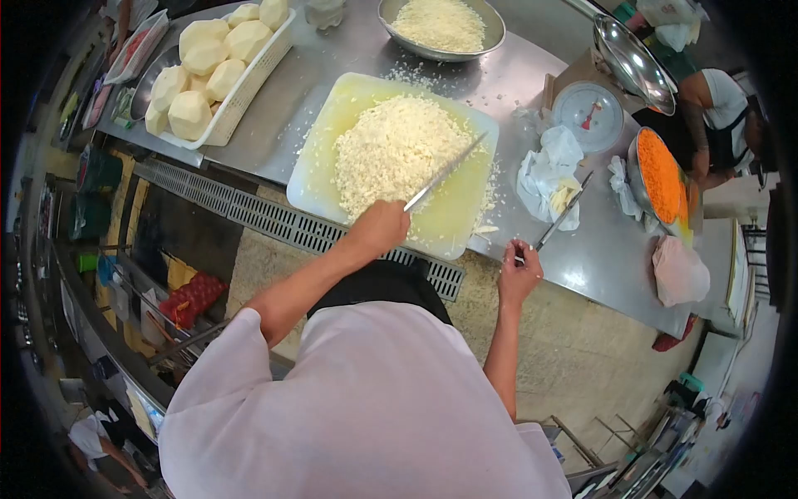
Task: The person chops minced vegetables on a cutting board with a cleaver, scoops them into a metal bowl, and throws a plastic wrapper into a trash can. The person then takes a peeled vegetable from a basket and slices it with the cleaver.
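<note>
One heap of minced white vegetable (399, 145) on a cutting board (314, 170).
Gripped in left hand (379, 226), long knife (445, 173) over the heap; in right hand (519, 276), small knife (567, 208). Around: plastic basket (243, 102) of peeled roots (204, 50), steel bowl (496, 37) of pale shreds (440, 23), metal bowl (637, 179) of minced carrot (659, 175).

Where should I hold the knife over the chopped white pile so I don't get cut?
Hold the knife by its handle, the end hidden inside the left hand. Come from the near side of the board. The blade slants away toward the board's far right corner, so gripping the near end should keep you off the edge.
</note>
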The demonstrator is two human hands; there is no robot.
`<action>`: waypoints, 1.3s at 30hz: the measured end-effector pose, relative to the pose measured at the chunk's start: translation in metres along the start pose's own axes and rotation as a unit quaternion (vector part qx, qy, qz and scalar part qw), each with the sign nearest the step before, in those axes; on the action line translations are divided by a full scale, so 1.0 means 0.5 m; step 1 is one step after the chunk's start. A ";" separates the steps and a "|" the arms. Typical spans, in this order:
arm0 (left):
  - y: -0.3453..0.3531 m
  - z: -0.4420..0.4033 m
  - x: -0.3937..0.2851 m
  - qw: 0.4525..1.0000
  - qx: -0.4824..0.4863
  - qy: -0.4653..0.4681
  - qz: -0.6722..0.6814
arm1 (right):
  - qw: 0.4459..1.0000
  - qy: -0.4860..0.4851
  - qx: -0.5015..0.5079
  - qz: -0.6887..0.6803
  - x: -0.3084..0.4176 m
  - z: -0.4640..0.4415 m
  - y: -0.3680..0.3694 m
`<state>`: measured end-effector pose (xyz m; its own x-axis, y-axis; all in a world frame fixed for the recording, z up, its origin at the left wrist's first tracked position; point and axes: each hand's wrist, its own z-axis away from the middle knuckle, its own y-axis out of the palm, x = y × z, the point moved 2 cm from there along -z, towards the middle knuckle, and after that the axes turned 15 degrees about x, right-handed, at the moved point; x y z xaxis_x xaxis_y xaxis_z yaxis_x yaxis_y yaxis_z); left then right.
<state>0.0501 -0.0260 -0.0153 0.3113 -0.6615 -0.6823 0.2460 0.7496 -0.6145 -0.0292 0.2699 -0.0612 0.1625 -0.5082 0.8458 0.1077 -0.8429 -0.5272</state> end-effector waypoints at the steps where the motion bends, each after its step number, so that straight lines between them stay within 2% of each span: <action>1: 0.008 0.018 -0.008 0.999 0.030 -0.008 0.012 | 1.000 0.010 -0.004 -0.014 -0.007 0.004 -0.002; 2: 0.019 0.040 0.004 0.998 0.038 0.039 0.008 | 1.000 0.011 -0.004 -0.016 -0.013 0.009 -0.004; 3: 0.023 0.057 0.026 0.999 0.037 0.039 0.007 | 1.000 0.006 -0.007 -0.004 -0.014 0.011 -0.006; 5: 0.024 0.084 0.079 0.987 0.125 0.097 -0.025 | 1.000 0.000 -0.013 0.007 -0.015 0.006 -0.006; 7: -0.021 0.078 0.176 0.989 0.149 0.019 0.002 | 1.000 0.017 -0.020 -0.016 -0.018 0.004 -0.005; 9: -0.131 0.075 0.165 0.988 0.104 -0.027 -0.113 | 0.999 0.022 -0.013 -0.022 -0.008 0.000 0.000; 10: -0.158 0.061 0.164 0.988 0.101 -0.027 -0.114 | 0.999 0.027 -0.003 -0.027 -0.004 -0.006 0.004; 12: -0.195 0.047 0.154 0.966 0.046 0.012 -0.256 | 1.000 0.011 0.002 -0.023 0.006 -0.015 0.011; 16: -0.220 0.063 0.083 0.968 0.004 0.039 -0.247 | 0.999 -0.018 -0.004 -0.030 0.026 -0.024 0.020; 19: -0.218 0.053 0.119 0.978 -0.069 0.036 -0.195 | 0.999 -0.013 0.001 -0.031 0.034 -0.023 0.041; 20: -0.206 0.018 0.184 0.968 -0.062 0.029 -0.240 | 0.999 -0.019 0.005 -0.031 0.045 -0.024 0.050; 21: -0.214 0.012 0.183 0.957 -0.054 0.022 -0.285 | 0.999 -0.016 0.019 -0.035 0.056 -0.022 0.056; 25: -0.248 0.014 0.145 0.978 -0.008 -0.002 -0.209 | 0.998 -0.055 0.023 0.011 0.093 -0.032 0.054; 27: -0.251 0.033 0.128 0.985 -0.053 0.009 -0.163 | 0.999 -0.044 0.032 -0.004 0.084 -0.034 0.067; 29: -0.233 -0.010 0.213 0.980 -0.045 -0.012 -0.195 | 0.998 -0.040 0.043 -0.015 0.089 -0.041 0.077; 31: -0.249 -0.006 0.197 0.974 -0.041 -0.031 -0.222 | 0.996 -0.045 0.076 -0.030 0.112 -0.046 0.095; 34: -0.272 0.004 0.168 0.985 -0.038 -0.027 -0.168 | 0.993 -0.091 0.064 -0.029 0.142 -0.063 0.114; 36: -0.269 0.005 0.167 0.987 -0.084 -0.002 -0.138 | 0.992 -0.082 0.065 -0.064 0.148 -0.087 0.141; 37: -0.264 -0.008 0.193 0.987 -0.084 -0.002 -0.137 | 0.991 -0.074 0.064 -0.096 0.145 -0.102 0.153; 39: -0.261 -0.054 0.259 0.981 -0.059 -0.056 -0.175 | 0.990 -0.106 0.070 -0.062 0.140 -0.152 0.177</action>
<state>0.0334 -0.2104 -0.0341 0.3276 -0.8662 -0.3773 0.2492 0.4645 -0.8498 -0.0828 0.1461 -0.0424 0.3393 -0.3419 0.8764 0.2720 -0.8562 -0.4393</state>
